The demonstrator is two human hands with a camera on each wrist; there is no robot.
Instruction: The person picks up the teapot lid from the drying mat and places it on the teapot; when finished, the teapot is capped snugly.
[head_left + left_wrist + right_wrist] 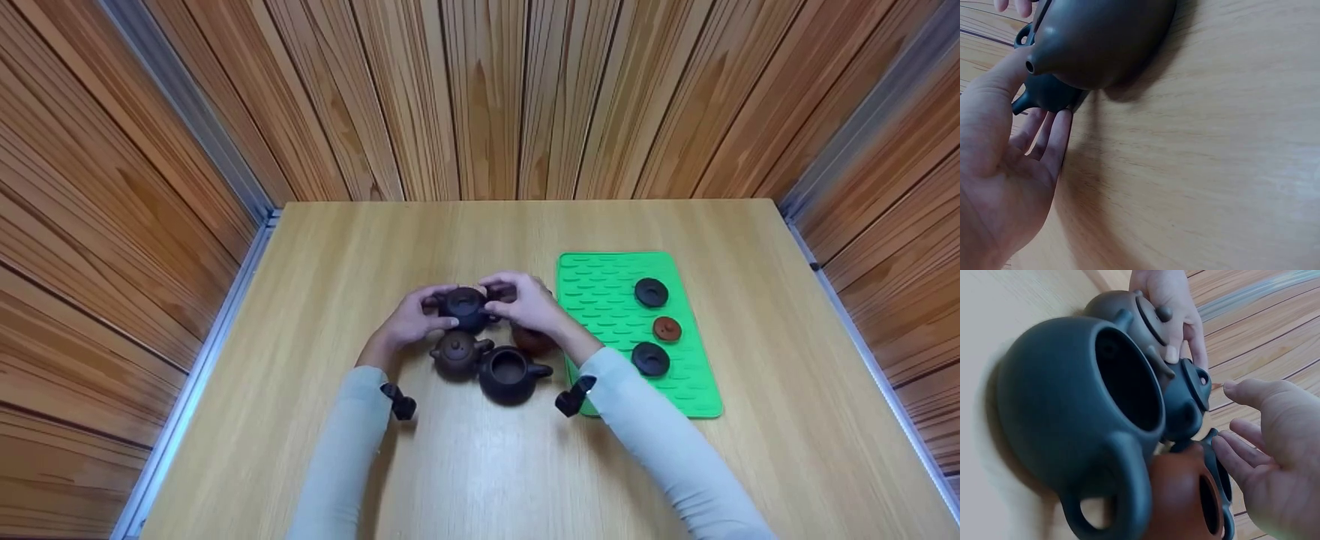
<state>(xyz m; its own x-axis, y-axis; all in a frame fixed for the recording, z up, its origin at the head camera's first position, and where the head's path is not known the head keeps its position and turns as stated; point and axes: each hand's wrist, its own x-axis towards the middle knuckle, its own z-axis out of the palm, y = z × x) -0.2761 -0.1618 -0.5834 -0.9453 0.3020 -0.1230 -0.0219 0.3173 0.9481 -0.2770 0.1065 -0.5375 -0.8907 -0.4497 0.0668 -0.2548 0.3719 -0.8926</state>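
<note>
My left hand (411, 319) grips a small black lidded teapot (463, 306) by its side, thumb on one side and fingers on the other in the left wrist view. Across from it, my right hand (529, 304) reaches around the handle side, its thumb apart from the lid's knob. In the right wrist view its fingertips (1223, 445) are right at a dark lidless teapot (1223, 478), mostly hidden. Nearer me stand a brown lidded teapot (456, 355) and a larger black lidless teapot (504, 382). A reddish-brown lidless teapot (1179, 492) sits beneath my right wrist.
Right of the teapots lies a green textured mat (600, 300). On it rest a black lid (651, 292), a reddish-brown lid (667, 329) and another black lid (650, 360). Wooden panels (480, 97) enclose the table (337, 247) at the back and sides.
</note>
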